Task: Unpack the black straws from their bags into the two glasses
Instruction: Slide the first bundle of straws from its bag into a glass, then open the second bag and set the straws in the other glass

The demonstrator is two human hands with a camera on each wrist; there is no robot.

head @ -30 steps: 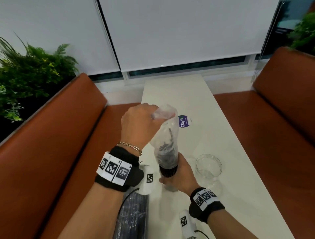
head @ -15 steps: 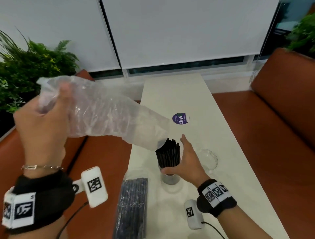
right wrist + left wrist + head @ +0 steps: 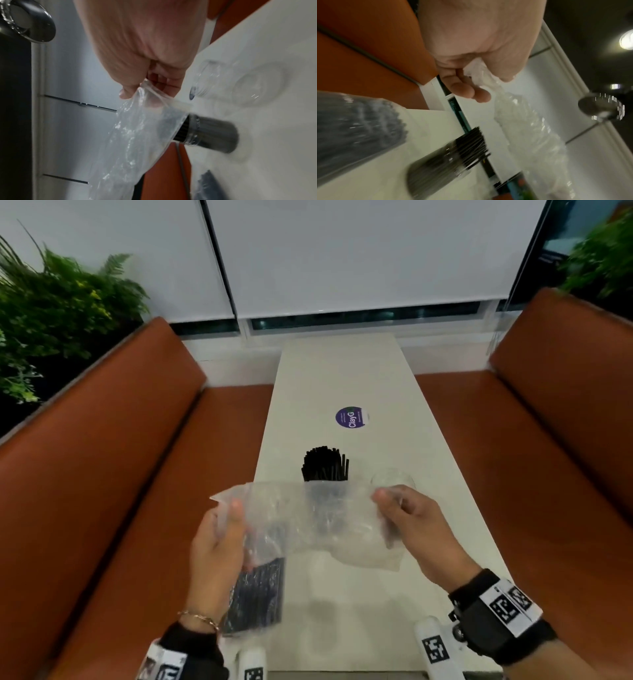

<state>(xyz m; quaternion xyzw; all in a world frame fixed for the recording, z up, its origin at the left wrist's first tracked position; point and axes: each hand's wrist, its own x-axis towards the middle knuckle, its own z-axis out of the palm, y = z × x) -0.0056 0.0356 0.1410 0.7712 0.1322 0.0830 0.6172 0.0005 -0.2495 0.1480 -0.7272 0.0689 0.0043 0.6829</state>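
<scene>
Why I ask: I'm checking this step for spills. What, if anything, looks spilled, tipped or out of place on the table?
Nothing stands out. The black straws stand upright in their glass, the second glass stands empty beside it, and the full bag lies flat. Both hands hold the empty bag.

White table (image 3: pixel 342 364): glasses (image 3: pixel 394 477), bagged straws (image 3: pixel 257 597)

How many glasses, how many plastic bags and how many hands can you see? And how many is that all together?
Glasses: 2, the glass full of black straws and the empty glass.
Plastic bags: 2, the empty bag held by both hands, and the full bag of straws on the table.
Hands: 2, the left hand and the right hand.
Total: 6.
</scene>
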